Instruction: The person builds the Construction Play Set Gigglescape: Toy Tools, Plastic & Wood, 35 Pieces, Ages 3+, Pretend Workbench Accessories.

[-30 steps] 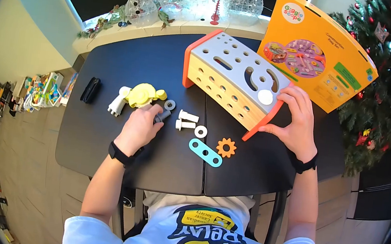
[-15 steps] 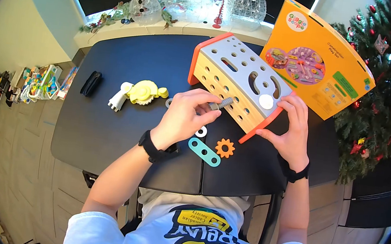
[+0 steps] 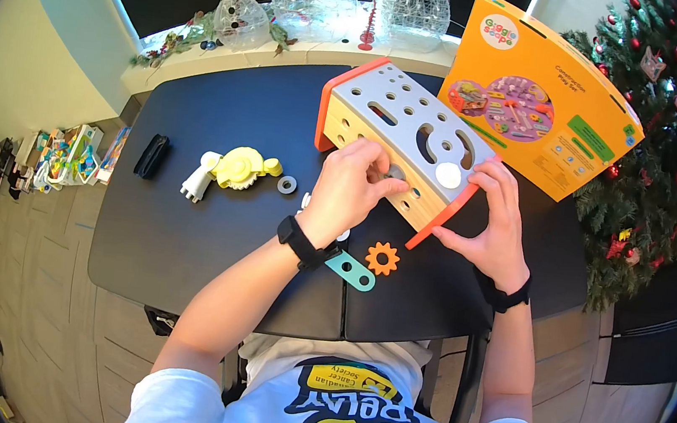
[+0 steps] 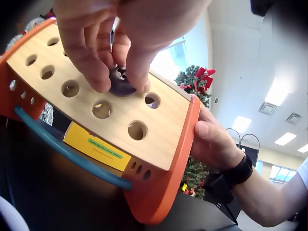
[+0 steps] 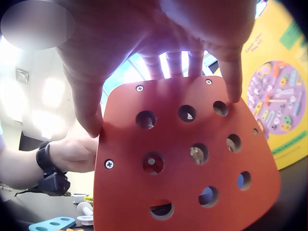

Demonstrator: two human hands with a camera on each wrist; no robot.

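A toy workbench box point(image 3: 361, 80) has a grey top, light wood sides point(image 4: 168, 122) and red end panels point(image 5: 126, 139). My left hand point(image 3: 348, 186) pinches the head of a dark grey toy bolt point(image 4: 121, 84) between thumb and fingers, at a hole in the wood side facing me. The bolt's shank is hidden in this pose. With thumb and fingers spread across its edges, my right hand point(image 3: 499, 223) grips the red end panel on the right. A white round bolt head point(image 3: 448, 175) sits in the grey top near that hand.
Left on the black table are a yellow-green toy piece point(image 3: 240, 169), a grey washer point(image 3: 287, 185) and a black case point(image 3: 152, 156). Nearer me lie a teal strip point(image 3: 359, 276) and an orange gear point(image 3: 382, 258). A yellow box point(image 3: 567, 142) stands behind the workbench.
My left hand picked up the grey bolt from the table, carried it right and brought it to the workbench's wood side. My right hand has kept its grip on the end panel.
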